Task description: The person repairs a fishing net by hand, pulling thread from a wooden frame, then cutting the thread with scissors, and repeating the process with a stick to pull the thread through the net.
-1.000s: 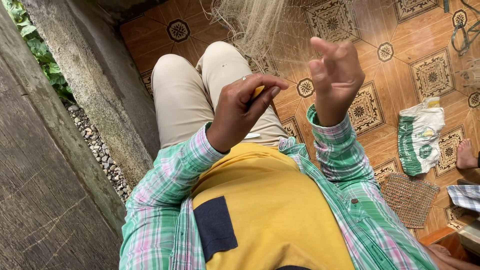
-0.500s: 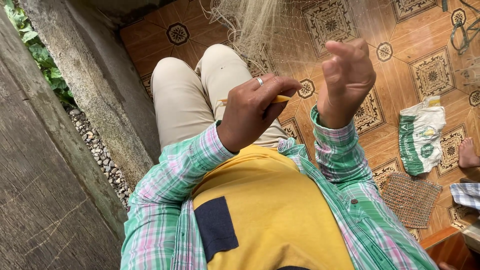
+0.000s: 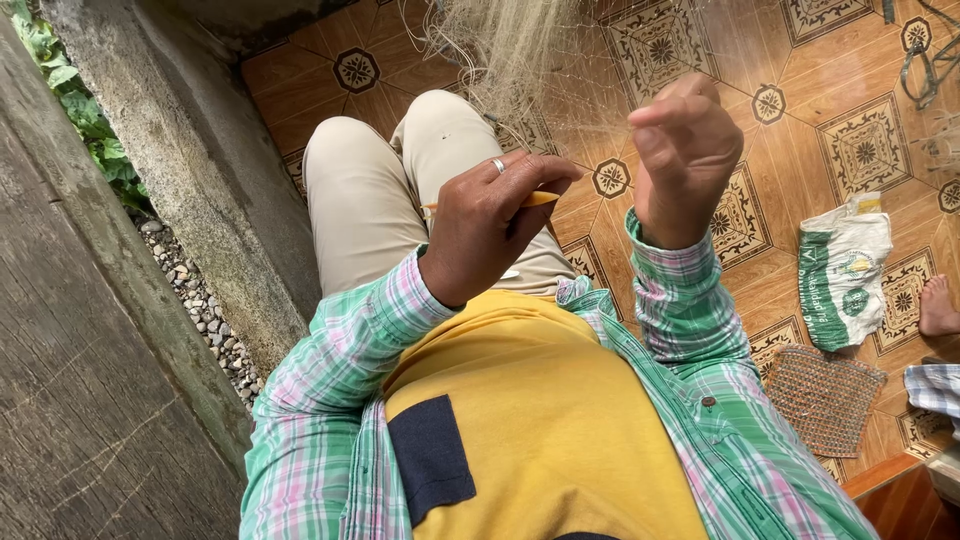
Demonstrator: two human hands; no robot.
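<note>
The left hand's (image 3: pixel 495 230) fingers (image 3: pixel 540 185) pinch a slim yellow-orange netting needle (image 3: pixel 535 199) above the beige-trousered lap. The right hand (image 3: pixel 685 160), fingers curled shut, grips the pale fine-mesh fishing net (image 3: pixel 520 50) hanging over the patterned orange tile floor (image 3: pixel 860 80).

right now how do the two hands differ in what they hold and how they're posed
The left hand grips a thin orange needle-like tool; the right hand shows no tool, its fingers pinched together by the pale fishing net. The left hand wears a ring; no ring shows on the right hand. The left hand sits lower, over the lap; the right hand is raised higher. Both come out of green plaid sleeves.
</note>
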